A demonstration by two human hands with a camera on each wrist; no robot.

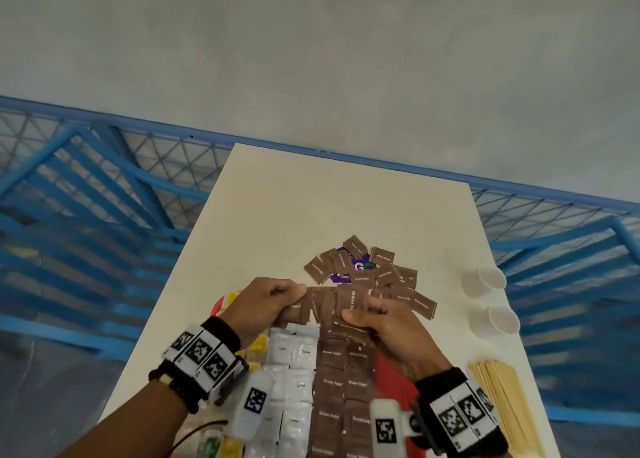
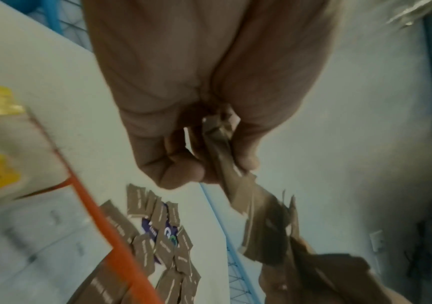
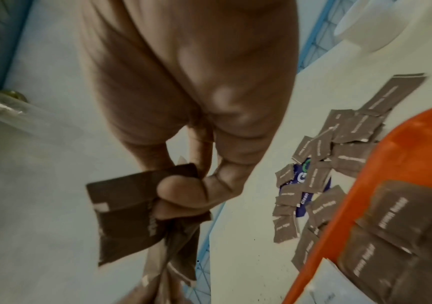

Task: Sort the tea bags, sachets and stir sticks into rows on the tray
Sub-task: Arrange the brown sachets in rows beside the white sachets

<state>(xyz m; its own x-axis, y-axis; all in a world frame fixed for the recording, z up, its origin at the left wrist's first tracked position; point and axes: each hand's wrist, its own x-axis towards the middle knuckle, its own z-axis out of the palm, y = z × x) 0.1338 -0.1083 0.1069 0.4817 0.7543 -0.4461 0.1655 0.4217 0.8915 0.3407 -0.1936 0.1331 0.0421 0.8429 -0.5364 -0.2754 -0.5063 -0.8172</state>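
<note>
- You held a fan of brown sugar sachets (image 1: 332, 307) above the red tray (image 1: 394, 381).
- Brown and white sachet rows (image 1: 294, 385) lay on it.
- Stir sticks (image 1: 502, 398) lay right.

Both hands hold a fanned bunch of brown sugar sachets (image 1: 332, 307) above the red tray (image 1: 394, 385): the left hand (image 1: 263, 305) pinches its left end, the right hand (image 1: 384, 326) its right. Just beyond the fingertips lies a loose pile of brown sachets (image 1: 374, 270) over a purple packet (image 1: 346, 272). Below the fingers, white sachets (image 1: 294, 371) and brown rows (image 1: 343, 388) fill the tray. Two white cups (image 1: 485, 281) and stir sticks (image 1: 502, 398) lie right of the right fingers.
</note>
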